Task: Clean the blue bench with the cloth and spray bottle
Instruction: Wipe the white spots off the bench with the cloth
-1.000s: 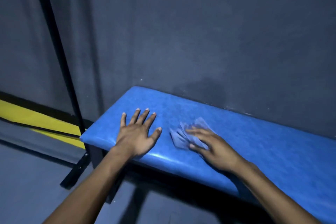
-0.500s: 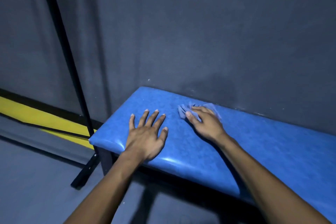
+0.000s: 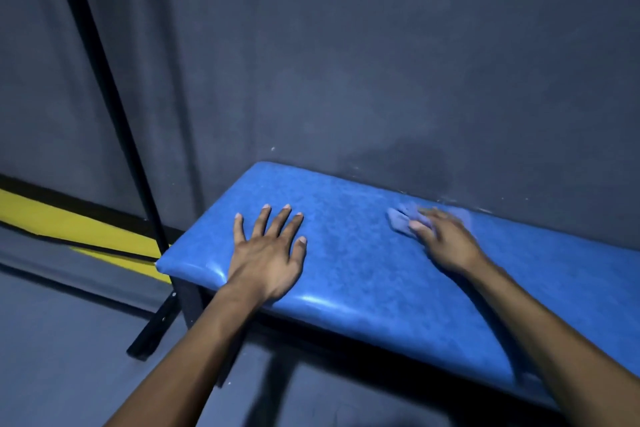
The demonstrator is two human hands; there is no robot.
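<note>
Two hands on the blue counter (image 3: 363,274)! Left hand (image 3: 268,258) lies flat at the 9 o'clock end, fingers (image 3: 277,222) spread apart, palm down on the vinyl. Right hand (image 3: 446,243) is over at 2 o'clock, hard by the dark wall (image 3: 346,62), its fingers straight and blurred, pressing on the pale cloth (image 3: 398,222), which pokes out at their tips. Black pole (image 3: 114,107) stands at 10 o'clock, yellow stripe (image 3: 69,229) behind it.
</note>
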